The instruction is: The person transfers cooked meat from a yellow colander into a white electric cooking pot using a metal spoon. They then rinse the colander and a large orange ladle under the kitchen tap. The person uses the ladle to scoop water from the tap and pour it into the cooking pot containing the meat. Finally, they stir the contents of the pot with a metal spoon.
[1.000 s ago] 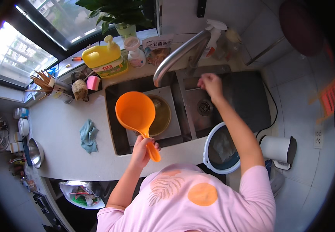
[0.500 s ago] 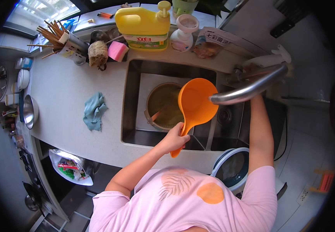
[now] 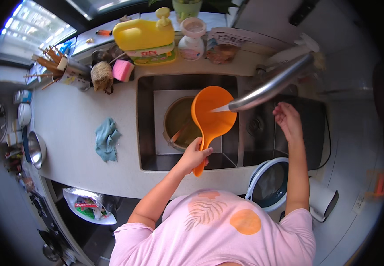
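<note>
My left hand (image 3: 192,156) is closed round the handle of an orange water ladle (image 3: 220,119), whose bowl hangs over the left sink basin (image 3: 142,119). A stream of water runs into the ladle from the silver faucet (image 3: 274,86). Partly hidden under the ladle, a round pot (image 3: 178,116) with cloudy brownish liquid stands in that basin, and a long thin utensil (image 3: 177,136) leans in it. My right hand (image 3: 288,120) is apart from the faucet, above the right basin, its fingers loosely curled and holding nothing.
On the counter left of the sink lies a crumpled blue-green cloth (image 3: 107,139). Behind the sink stand a yellow jug (image 3: 143,35), a white pump bottle (image 3: 191,48), a pink sponge (image 3: 122,70) and a chopstick holder (image 3: 74,73). A bucket (image 3: 253,177) stands near my right arm.
My right hand has come away from behind the faucet toward me. Water now flows from the faucet into the ladle. My left hand keeps its hold on the ladle.
</note>
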Motion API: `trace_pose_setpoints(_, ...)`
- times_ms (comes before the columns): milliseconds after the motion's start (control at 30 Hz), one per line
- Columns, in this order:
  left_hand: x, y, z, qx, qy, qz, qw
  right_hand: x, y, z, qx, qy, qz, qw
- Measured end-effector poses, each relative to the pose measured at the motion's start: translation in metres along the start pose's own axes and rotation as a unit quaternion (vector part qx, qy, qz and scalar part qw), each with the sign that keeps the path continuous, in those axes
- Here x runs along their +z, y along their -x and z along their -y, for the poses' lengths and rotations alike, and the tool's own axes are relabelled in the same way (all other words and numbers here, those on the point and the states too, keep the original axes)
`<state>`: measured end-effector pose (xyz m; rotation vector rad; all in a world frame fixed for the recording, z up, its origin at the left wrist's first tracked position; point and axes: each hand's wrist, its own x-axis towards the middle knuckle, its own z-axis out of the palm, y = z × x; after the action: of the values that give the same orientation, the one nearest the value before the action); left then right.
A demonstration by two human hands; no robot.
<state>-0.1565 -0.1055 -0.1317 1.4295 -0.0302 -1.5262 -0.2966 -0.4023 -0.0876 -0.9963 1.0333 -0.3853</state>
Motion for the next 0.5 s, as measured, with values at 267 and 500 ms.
trace_pose_setpoints(267, -0.003, 0.011, 0.000, -0.033, 0.103, 0.013, 0.994, 0.006, 0.131, -0.016, 0.048, 0.015, 0.099, 0.994)
trace_pose_setpoints(500, -0.005, 0.020, 0.003, -0.022, 0.139, 0.016, 0.990, -0.029, 0.192, -0.034, -0.010, 0.053, 0.026, 0.998)
